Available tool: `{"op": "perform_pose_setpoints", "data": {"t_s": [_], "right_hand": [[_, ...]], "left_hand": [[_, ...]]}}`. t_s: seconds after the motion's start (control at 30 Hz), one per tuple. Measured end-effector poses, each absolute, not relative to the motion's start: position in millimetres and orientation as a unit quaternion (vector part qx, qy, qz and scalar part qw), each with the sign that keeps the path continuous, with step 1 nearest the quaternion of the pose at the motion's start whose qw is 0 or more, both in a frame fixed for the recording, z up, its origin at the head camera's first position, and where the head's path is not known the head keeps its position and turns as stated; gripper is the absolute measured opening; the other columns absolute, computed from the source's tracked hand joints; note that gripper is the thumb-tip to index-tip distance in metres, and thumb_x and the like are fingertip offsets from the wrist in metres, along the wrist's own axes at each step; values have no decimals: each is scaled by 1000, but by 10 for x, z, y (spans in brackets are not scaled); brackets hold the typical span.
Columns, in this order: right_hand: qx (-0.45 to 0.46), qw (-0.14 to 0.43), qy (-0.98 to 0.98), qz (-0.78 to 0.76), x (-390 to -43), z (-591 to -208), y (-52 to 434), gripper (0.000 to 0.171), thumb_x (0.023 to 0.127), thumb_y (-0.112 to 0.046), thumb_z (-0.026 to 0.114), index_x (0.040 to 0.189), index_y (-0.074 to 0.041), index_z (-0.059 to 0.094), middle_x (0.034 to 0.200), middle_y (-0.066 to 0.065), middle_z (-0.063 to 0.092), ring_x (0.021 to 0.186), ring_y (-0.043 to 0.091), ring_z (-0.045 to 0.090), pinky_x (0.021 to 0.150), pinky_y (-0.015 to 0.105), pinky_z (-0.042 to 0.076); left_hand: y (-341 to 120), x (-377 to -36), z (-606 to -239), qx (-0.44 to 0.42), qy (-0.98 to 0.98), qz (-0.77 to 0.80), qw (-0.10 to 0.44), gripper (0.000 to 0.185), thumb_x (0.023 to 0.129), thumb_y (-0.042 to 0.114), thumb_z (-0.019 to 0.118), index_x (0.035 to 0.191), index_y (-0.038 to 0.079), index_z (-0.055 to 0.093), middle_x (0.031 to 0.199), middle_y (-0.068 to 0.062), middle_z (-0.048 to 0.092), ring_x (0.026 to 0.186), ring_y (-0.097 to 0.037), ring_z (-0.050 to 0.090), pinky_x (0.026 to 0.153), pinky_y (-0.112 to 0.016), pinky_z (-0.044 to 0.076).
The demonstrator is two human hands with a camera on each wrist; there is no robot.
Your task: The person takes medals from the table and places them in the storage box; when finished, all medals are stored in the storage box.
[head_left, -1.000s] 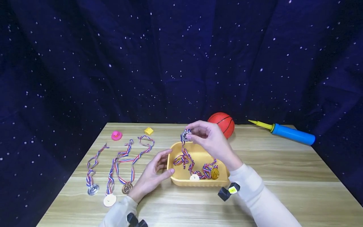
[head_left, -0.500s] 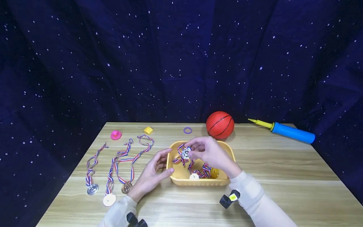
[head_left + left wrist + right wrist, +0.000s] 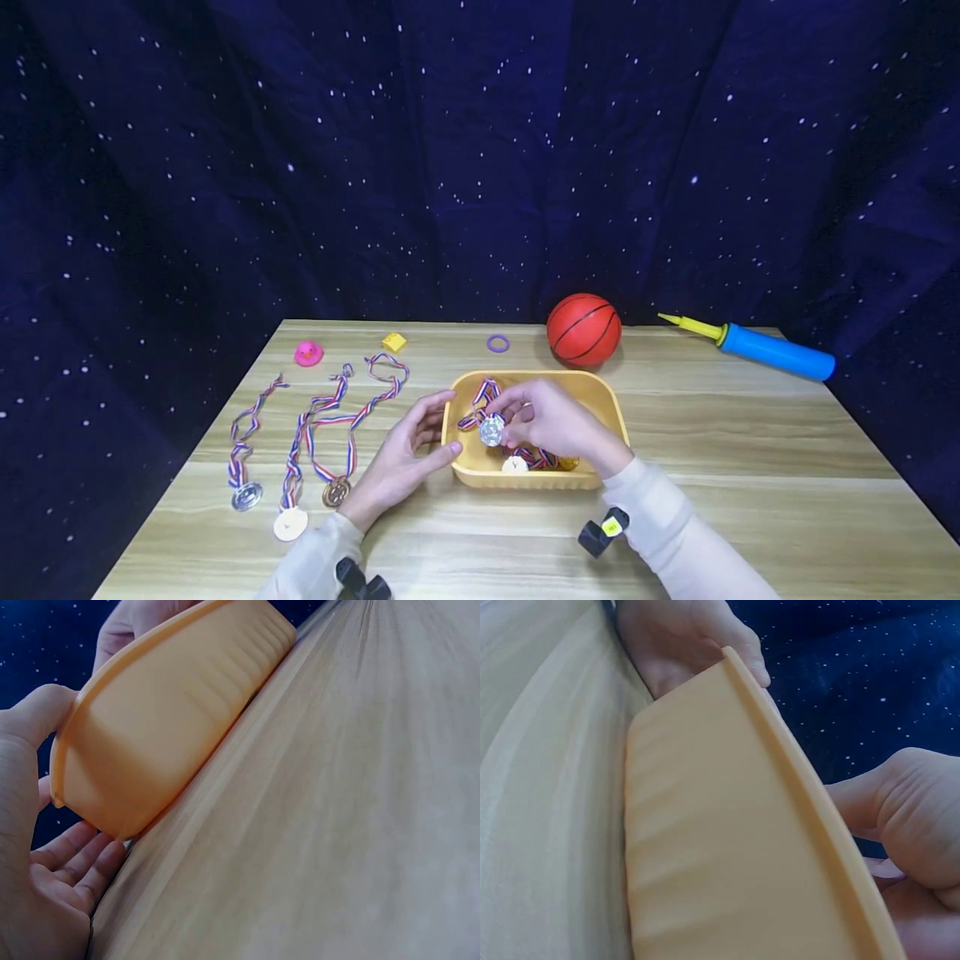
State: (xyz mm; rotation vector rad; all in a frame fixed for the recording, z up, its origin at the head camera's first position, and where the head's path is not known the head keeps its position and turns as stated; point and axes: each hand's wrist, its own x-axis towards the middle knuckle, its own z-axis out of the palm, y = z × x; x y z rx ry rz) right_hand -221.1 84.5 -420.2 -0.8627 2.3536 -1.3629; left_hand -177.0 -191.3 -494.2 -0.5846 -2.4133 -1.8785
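A yellow plastic basin (image 3: 540, 482) stands on the table. My left hand (image 3: 411, 457) holds its left end, with the thumb at the rim and the other fingers along the outer side. Inside the basin's opening, my right hand (image 3: 551, 421) pinches a silver medal (image 3: 491, 430) by its edge. The striped ribbon (image 3: 486, 393) lies behind it in the basin. Below the right hand, a pale gold medal (image 3: 514, 464) and a partly hidden gold medal (image 3: 570, 462) lie in the basin. In the right wrist view, the basin wall (image 3: 705, 825) hides the medals and right fingertips.
To the left lie a silver medal (image 3: 246, 496), a pale gold medal (image 3: 290, 524) and a bronze medal (image 3: 336, 492) with ribbons. Farther back are a pink duck (image 3: 308, 353), yellow block (image 3: 393, 342), purple ring (image 3: 498, 343), red ball (image 3: 584, 330) and blue pump (image 3: 776, 352).
My right hand has lowered the silver medal from above the basin's back rim to inside it. The purple ring has come into sight. My left hand keeps its place.
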Motion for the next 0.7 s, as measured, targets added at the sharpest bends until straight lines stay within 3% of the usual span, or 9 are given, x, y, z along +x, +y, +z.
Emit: {"op": "perform_pose_setpoints", "data": {"t_s": [0.13,0.43,0.7], "right_hand": [[-329,130,823,-444,-2201,-4230,817,35,88,12,83,121,0,80,96,5,81,79,12,76,67,25,62],[-343,141,827,-423,-2161,-4262,762,31,91,10,82,120,0,81,87,5,80,71,9,72,57,22,57],[-357,99,849,-377,-2152,-4176,779,34,91,4,87,124,-4,81,97,6,82,80,8,74,70,23,61]], "left_hand": [[-1909,-1776,-4937,-188,-774,-605,13,77,98,17,85,166,19,47,155,-20,61,141,-38,60,117,-33,52],[-1907,-1777,-4938,-190,-773,-606,11,78,98,16,85,167,17,46,156,-20,60,141,-38,59,117,-33,53],[-1917,-1775,-4941,-189,-775,-602,11,78,99,17,84,166,20,46,155,-20,61,141,-38,60,117,-33,52]]}}
